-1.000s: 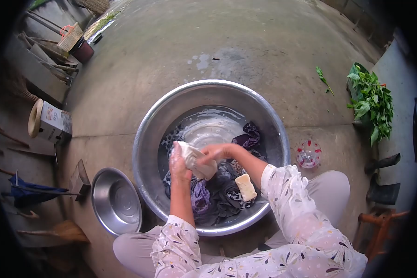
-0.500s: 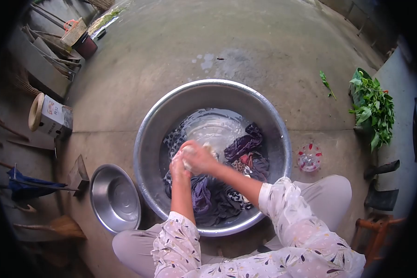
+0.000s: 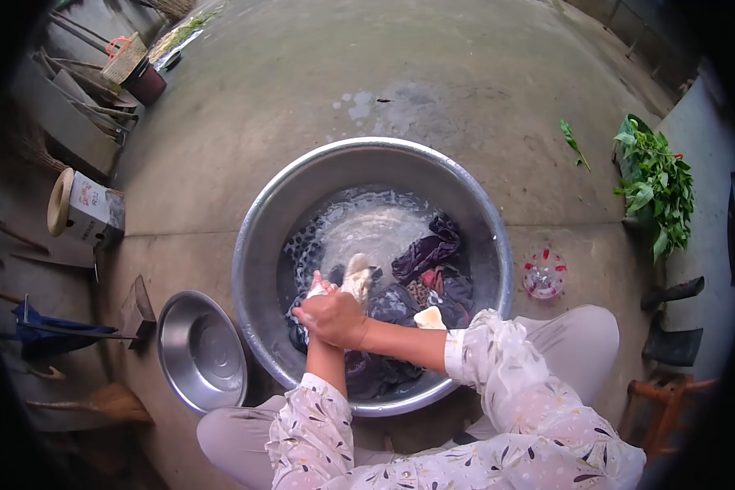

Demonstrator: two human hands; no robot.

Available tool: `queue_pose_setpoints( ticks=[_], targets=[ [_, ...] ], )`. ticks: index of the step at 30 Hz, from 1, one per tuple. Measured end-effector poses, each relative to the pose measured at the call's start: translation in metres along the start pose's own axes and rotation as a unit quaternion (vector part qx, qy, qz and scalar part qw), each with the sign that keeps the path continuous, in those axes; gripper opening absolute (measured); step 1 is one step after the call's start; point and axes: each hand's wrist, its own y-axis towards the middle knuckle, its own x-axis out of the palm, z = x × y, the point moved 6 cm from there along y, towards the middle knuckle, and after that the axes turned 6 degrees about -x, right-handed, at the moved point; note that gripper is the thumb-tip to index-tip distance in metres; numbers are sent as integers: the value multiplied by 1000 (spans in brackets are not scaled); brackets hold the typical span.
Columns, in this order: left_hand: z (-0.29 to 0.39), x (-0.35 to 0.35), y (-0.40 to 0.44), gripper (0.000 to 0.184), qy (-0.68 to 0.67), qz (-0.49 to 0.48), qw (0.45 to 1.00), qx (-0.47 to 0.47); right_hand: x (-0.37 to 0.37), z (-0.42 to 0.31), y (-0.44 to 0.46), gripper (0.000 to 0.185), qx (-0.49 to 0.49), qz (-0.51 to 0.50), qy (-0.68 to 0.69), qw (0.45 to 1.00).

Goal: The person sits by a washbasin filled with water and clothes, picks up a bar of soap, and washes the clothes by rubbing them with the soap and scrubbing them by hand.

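Pressed together over the large basin, with the right-hand grip folded across the left-hand grip. Seems to pinch the cream cloth under the curled right fingers; cannot tell about the closure of the left, mostly covered by the right. Leaves one end of the cream cloth sticking out just beyond the grip, away from the body and over the middle of the basin.

Judging by the tight clasp and the cloudy water farther out from the grip, probably in the midst of rubbing the cloth by hand, not yet at rinsing or wringing.

Calls next, most likely, for working a fresh stretch of fabric: easing the right fingers, feeding the loose end back between the palms, pressing down again. If short of lather, worth reaching for the pale soap bar, lying to the right of the grip just past the right forearm, near the dark clothes. Best done without dropping the cloth among the dark clothes beside the grip.
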Motion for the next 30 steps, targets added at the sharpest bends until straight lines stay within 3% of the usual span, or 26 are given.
queue_pose_setpoints(
  ticks=[1,2,4,5,6,9,11,12,15,16,17,19,20,22,24,26,27,28,29,30],
  targets=[
    [-1,3,0,26,14,32,999,-14,3,4,-1,18,12,-9,-10,1000],
    [-3,11,-3,27,68,139,988,-21,7,9,-2,17,21,-20,-18,999],
    [-14,45,-14,31,204,342,914,-80,-11,54,5,18,34,-2,-133,991],
    [-21,57,-18,32,246,381,885,-104,-7,92,-2,25,85,-6,-172,981],
    [-30,49,-14,33,212,334,912,-107,-10,125,-14,32,179,37,-119,976],
    [-35,55,-7,38,145,243,951,-124,-14,154,-18,40,274,-47,-85,957],
    [-25,51,-3,37,161,207,957,-124,-9,179,-20,43,369,-62,125,919],
    [-20,48,-6,36,274,211,922,-172,-4,187,-26,45,410,-69,228,880],
    [-5,39,-6,27,124,201,952,-196,-19,161,-28,45,378,-183,415,807],
    [9,39,-2,21,83,188,966,-157,-22,151,-28,43,284,-251,380,844],
    [20,41,2,21,95,214,967,-99,-16,149,-34,44,275,-337,287,854],
    [37,36,5,33,35,136,988,-67,-11,149,-43,49,242,-491,83,833],
    [42,38,4,37,13,162,985,-55,-8,161,-48,54,268,-463,70,842],
    [51,44,-1,47,-29,213,976,-33,-12,186,-65,53,361,-340,247,833],
    [49,60,-16,57,-29,264,963,-41,-24,185,-68,47,438,-191,428,767],
    [41,59,-13,72,-6,277,959,-51,-21,177,-63,42,450,-39,545,706],
    [41,27,-7,66,109,305,946,-7,-14,172,-61,39,450,37,596,664],
    [40,11,-8,56,207,346,915,17,-7,168,-56,31,436,82,610,657],
    [41,3,-10,46,304,382,872,41,0,160,-52,32,434,83,567,695],
    [41,-5,-12,32,301,409,859,67,7,150,-49,33,430,83,523,731]
  ],
)
